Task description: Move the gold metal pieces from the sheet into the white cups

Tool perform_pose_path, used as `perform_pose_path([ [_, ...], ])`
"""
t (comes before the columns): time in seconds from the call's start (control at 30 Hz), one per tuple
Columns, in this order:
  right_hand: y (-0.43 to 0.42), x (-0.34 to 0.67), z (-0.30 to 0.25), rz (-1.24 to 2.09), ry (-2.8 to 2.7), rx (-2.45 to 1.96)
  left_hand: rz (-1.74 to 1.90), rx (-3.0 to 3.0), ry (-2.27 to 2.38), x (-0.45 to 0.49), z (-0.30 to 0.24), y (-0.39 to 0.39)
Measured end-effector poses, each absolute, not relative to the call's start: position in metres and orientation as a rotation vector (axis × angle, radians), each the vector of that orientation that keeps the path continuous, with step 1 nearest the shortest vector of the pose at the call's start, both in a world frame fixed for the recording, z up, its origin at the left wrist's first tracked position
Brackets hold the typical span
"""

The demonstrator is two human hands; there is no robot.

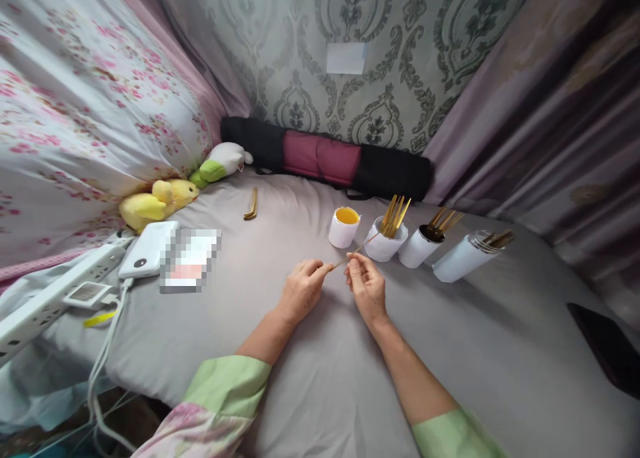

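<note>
A thin golden-brown stick (339, 265) slants between my two hands above the grey sheet. My left hand (303, 289) is closed, pinching its lower end with thumb and forefinger. My right hand (369, 288) is closed too, with its fingertips on the stick farther up. The stick's tip seems to run on past the right fingers, towards the cups. Just beyond my hands stands a white cup with a yellow inside (343, 235). Right of it, a white cup (385, 248) holds several upright gold sticks (394, 217).
Farther right are a dark-lined white cup (417, 253) and a tilted white jar (455, 261), both holding sticks. Bent gold rods (251, 203) lie at the back left. A power strip (55, 298), power bank (150, 250) and plush toys (160, 201) line the left; a dark phone-like object (607, 345) lies right.
</note>
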State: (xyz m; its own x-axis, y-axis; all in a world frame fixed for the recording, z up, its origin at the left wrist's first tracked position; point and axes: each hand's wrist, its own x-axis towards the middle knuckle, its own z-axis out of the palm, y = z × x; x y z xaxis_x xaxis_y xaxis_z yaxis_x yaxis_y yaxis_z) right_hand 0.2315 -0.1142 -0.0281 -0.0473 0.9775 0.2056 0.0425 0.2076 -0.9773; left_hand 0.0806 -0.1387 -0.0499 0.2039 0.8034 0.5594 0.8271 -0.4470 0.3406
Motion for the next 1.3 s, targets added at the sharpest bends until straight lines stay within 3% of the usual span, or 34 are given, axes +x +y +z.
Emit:
perform_pose_path([
  [0.23, -0.113, 0.23, -0.03, 1.084, -1.328, -1.084, -0.943, -2.444, -1.615, 0.081, -0.05, -0.138],
  [0.4, -0.112, 0.229, -0.034, 1.113, -1.31, -1.075, -1.051, -2.472, -1.668, 0.081, -0.051, -0.138],
  [1.0, -0.105, 0.236, -0.033, 1.125, -1.257, -1.1, -2.485, -2.164, -2.546, 0.094, -0.047, -0.132],
  [1.3, -0.102, 0.239, -0.031, 1.093, -1.303, -1.096, -3.132, -1.918, -2.595, 0.095, -0.041, -0.134],
])
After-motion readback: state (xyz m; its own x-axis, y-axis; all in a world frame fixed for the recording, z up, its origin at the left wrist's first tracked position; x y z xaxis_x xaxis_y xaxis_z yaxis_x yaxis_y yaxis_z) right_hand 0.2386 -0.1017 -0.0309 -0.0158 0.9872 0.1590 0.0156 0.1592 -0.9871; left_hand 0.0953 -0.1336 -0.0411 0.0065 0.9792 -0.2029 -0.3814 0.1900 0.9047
